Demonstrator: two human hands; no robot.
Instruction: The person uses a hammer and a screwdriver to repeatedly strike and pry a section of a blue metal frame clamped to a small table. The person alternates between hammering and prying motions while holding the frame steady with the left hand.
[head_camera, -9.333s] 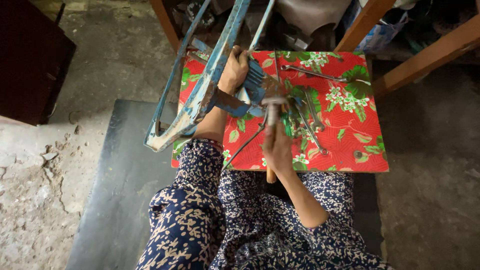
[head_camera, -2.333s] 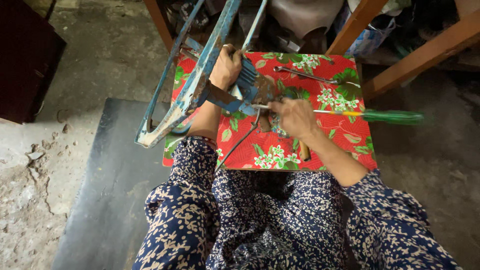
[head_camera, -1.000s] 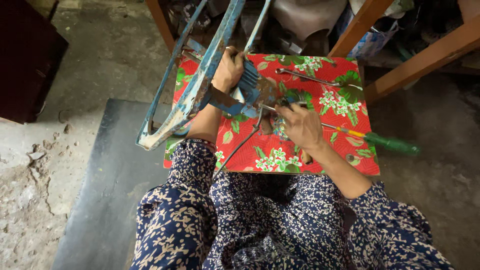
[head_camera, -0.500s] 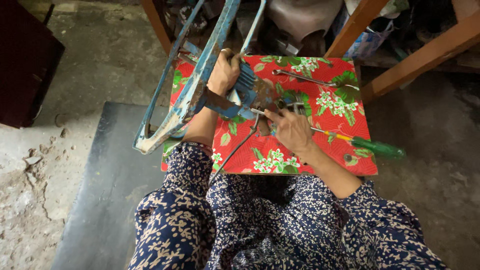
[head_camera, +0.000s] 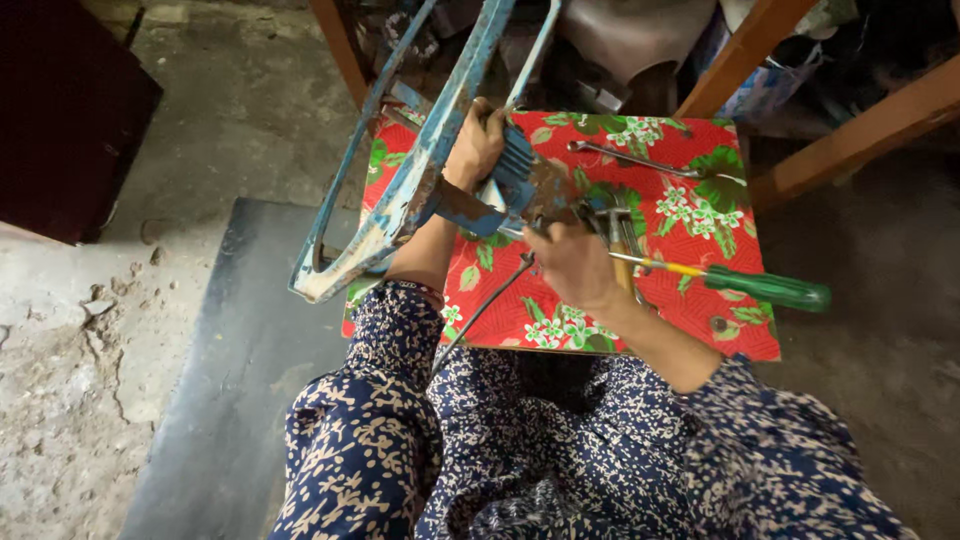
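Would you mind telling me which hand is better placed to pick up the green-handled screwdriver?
Right. The right hand lies beside the screwdriver shaft, while the left hand grips the blue metal frame.

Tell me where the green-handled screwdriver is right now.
In the head view, the green-handled screwdriver lies on the red floral tabletop at its right edge, handle overhanging, shaft running left toward the right hand.
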